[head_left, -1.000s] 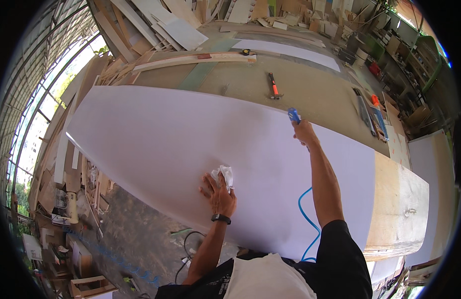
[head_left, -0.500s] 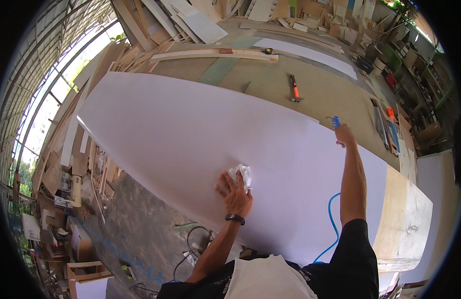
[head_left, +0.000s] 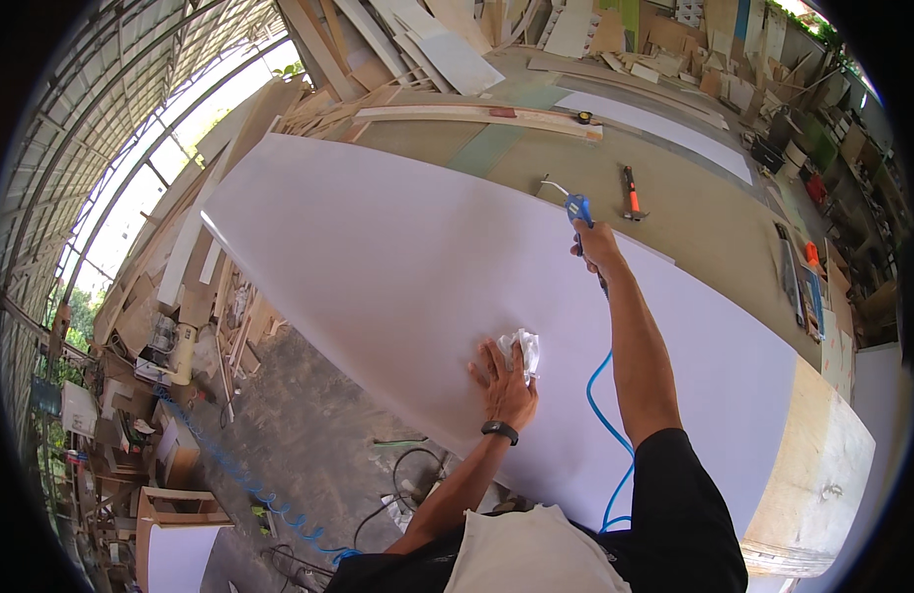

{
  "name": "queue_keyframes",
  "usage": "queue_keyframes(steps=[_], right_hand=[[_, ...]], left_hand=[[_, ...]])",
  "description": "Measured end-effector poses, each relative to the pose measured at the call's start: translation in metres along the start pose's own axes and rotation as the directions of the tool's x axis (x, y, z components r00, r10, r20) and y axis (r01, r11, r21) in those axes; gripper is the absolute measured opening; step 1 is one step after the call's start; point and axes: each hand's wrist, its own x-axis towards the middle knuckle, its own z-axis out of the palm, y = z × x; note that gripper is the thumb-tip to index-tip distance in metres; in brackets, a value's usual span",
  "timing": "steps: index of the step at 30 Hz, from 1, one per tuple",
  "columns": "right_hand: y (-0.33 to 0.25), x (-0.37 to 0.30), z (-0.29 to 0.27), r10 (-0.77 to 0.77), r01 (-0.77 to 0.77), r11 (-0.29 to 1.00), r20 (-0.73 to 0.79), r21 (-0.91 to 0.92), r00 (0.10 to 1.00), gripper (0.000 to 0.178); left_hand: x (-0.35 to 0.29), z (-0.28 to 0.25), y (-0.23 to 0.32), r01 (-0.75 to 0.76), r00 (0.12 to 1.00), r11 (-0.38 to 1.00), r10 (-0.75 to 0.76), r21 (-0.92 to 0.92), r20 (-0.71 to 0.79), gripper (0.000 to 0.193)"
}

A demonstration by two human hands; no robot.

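A large white sheet [head_left: 378,257] with a smooth surface lies in front of me. On it rests my left hand [head_left: 509,390], fingers spread, with a crumpled white rag [head_left: 528,356] held at its thumb side against the surface. Near the sheet's far edge, my right hand [head_left: 595,247] is wrapped round the handle of a blue air blow gun [head_left: 577,207]. The gun's thin bent nozzle points to the far left. A blue air hose [head_left: 597,395] curves over the sheet below my right forearm.
Beyond the sheet, a hammer [head_left: 632,193] with an orange and black handle lies on the work surface, and a tape measure [head_left: 583,118] sits on a long board. Saws [head_left: 811,282] lie at the right. Wood offcuts and a coiled blue hose [head_left: 249,481] are on the left.
My right hand has swept the air blow gun leftward along the far edge, from right of the hammer to left of it. My left hand stays on the sheet with the rag. The view has shifted.
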Motion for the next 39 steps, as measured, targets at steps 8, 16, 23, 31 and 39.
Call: queue_keyframes(steps=[8,16,23,31,39], right_hand=[[-0.003,0.008,0.020,0.002,-0.039,0.958,0.128,0.284,0.992,0.038],[-0.018,-0.008,0.037,-0.122,0.103,0.974,0.082,0.204,0.989,0.039],[0.008,0.015,-0.014,-0.060,0.009,0.989,-0.341,-0.149,0.938,0.048],[0.049,-0.007,-0.073,0.020,-0.165,0.970,-0.621,-0.177,0.784,0.051],[0.093,-0.050,-0.150,0.108,-0.279,0.952,-0.714,-0.127,0.692,0.050]], left_hand=[[-0.003,-0.003,0.001,-0.013,1.000,1.000,0.013,-0.018,-0.004,0.078],[-0.002,-0.001,0.002,-0.021,1.000,1.000,0.021,-0.021,0.001,0.077],[-0.002,0.002,0.004,-0.027,1.000,0.999,0.026,-0.032,-0.007,0.077],[-0.003,0.002,0.002,-0.017,1.000,1.000,0.017,-0.014,-0.005,0.075],[-0.001,0.004,0.001,-0.004,1.000,0.999,0.003,0.047,0.019,0.081]])
